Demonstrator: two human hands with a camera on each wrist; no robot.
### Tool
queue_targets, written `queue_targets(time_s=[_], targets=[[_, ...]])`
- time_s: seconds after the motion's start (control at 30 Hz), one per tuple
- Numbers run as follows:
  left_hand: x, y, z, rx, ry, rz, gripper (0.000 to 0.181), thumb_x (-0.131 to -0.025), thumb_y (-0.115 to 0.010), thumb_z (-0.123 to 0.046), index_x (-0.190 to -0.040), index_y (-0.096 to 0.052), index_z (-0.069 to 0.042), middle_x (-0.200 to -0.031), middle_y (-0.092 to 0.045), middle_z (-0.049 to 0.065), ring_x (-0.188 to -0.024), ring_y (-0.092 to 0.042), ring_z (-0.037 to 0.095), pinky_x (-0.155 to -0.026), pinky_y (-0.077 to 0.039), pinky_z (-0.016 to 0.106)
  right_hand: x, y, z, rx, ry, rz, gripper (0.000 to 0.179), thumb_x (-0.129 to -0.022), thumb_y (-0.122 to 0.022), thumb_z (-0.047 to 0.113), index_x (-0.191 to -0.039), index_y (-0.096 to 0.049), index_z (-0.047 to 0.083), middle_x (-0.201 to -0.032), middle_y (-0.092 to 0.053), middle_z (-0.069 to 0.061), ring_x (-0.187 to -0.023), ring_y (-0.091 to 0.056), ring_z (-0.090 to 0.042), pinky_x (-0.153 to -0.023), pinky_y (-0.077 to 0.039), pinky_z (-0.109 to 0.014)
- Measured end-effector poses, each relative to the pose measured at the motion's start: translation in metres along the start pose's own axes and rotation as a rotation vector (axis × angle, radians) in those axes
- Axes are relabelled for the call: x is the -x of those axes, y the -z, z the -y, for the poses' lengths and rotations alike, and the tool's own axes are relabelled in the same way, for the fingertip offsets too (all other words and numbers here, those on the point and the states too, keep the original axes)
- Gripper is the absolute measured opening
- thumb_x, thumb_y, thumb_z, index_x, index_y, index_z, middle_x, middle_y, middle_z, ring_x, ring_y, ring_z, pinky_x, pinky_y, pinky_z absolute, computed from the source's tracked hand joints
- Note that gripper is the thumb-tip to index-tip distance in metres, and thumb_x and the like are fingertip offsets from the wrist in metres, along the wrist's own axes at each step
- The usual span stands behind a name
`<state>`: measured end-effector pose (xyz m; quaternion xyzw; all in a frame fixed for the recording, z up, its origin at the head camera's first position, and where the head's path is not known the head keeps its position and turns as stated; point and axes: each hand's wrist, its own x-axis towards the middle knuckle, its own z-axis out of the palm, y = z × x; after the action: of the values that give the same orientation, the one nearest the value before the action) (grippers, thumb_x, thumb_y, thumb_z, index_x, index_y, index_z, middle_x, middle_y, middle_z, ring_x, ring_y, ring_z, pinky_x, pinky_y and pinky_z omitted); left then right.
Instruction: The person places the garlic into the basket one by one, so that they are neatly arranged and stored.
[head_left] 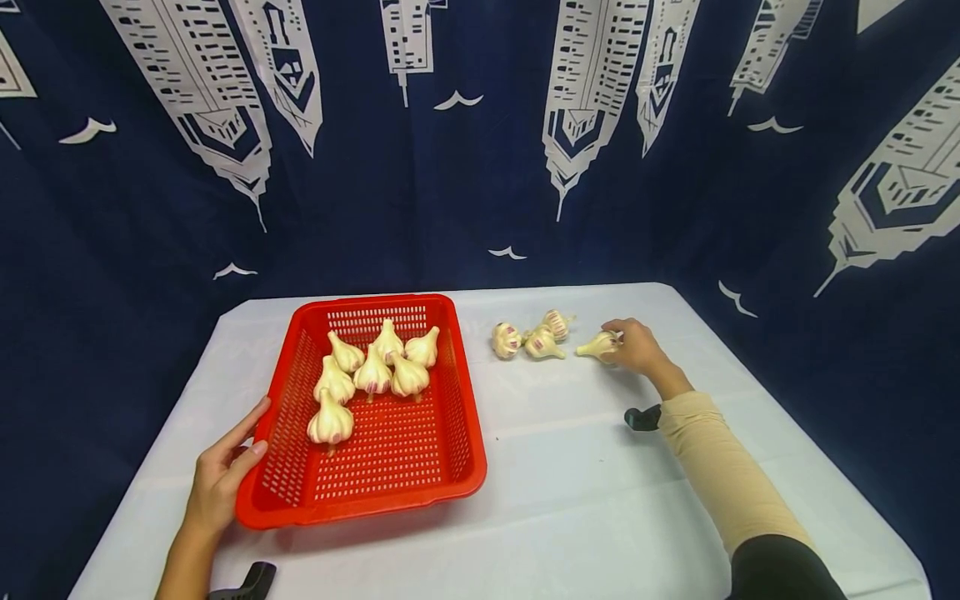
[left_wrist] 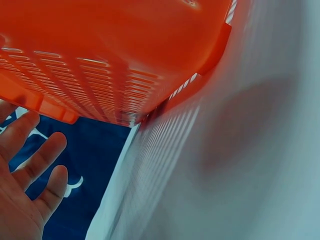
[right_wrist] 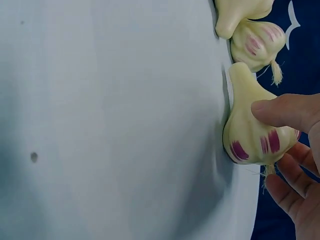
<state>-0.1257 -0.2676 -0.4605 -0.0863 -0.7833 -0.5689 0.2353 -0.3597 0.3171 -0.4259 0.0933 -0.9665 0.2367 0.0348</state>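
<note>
On the left of the table, a red basket (head_left: 375, 492) with slotted walls holds several garlic bulbs (head_left: 330, 421). My left hand (head_left: 217, 479) touches the basket's left rim, its thumb and index finger at the edge. In the left wrist view, the other fingers (left_wrist: 42, 160) spread loosely beside the basket wall (left_wrist: 115, 60). Over at the right, my right hand (head_left: 637, 346) grips a garlic bulb (right_wrist: 255, 127) lying on the table, thumb across its side and fingers round its root end. Its stem points left in the head view.
Three more garlic bulbs (head_left: 543, 342) lie grouped between the basket and my right hand. A white cloth (head_left: 555, 483) covers the table. Behind it hangs a dark blue curtain (head_left: 450, 192) with white building prints.
</note>
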Motion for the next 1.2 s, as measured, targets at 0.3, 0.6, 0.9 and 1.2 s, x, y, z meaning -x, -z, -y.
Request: queue_targets(time_s=[0.3, 0.6, 0.9, 1.2], targets=[[0.001, -0.001, -0.001, -0.030, 0.000, 0.006, 0.048, -0.096, -0.049, 0.001, -0.144, -0.049, -0.001, -0.120, -0.060, -0.022, -0.068, -0.066, 0.010, -0.059, -0.057, 0.022, 0.005, -0.002, 0.001, 0.029, 0.018, 0.000, 0.063, -0.073, -0.080, 0.004, -0.130, -0.056, -0.007, -0.118, -0.051, -0.031, -0.105, -0.052, -0.044, -0.094, -0.044, -0.056], [0.001, -0.001, -0.001, -0.056, 0.004, 0.000, 0.048, -0.096, -0.049, 0.000, -0.144, -0.050, -0.003, -0.119, -0.059, -0.024, -0.068, -0.065, 0.010, -0.058, -0.056, 0.021, 0.006, 0.001, 0.000, 0.014, 0.016, -0.029, 0.057, -0.076, -0.077, 0.010, -0.125, -0.055, -0.008, -0.114, -0.053, -0.029, -0.103, -0.052, -0.043, -0.091, -0.044, -0.055], [0.001, 0.000, -0.002, -0.061, 0.022, 0.001, 0.048, -0.097, -0.049, -0.002, -0.145, -0.049, -0.004, -0.116, -0.059, -0.025, -0.068, -0.066, 0.009, -0.058, -0.056, 0.023, 0.007, 0.006, 0.009, -0.096, 0.008, -0.081, 0.055, -0.081, -0.079, 0.022, -0.122, -0.055, -0.007, -0.116, -0.060, -0.028, -0.104, -0.059, -0.041, -0.086, -0.052, -0.049], [0.002, 0.000, -0.002, -0.058, 0.026, 0.006, 0.048, -0.098, -0.050, -0.003, -0.145, -0.049, -0.005, -0.115, -0.059, -0.024, -0.069, -0.066, 0.010, -0.057, -0.057, 0.024, 0.011, 0.010, 0.027, -0.172, 0.015, -0.140, 0.054, -0.083, -0.079, 0.026, -0.122, -0.057, -0.004, -0.122, -0.061, -0.024, -0.107, -0.061, -0.040, -0.083, -0.054, -0.048]])
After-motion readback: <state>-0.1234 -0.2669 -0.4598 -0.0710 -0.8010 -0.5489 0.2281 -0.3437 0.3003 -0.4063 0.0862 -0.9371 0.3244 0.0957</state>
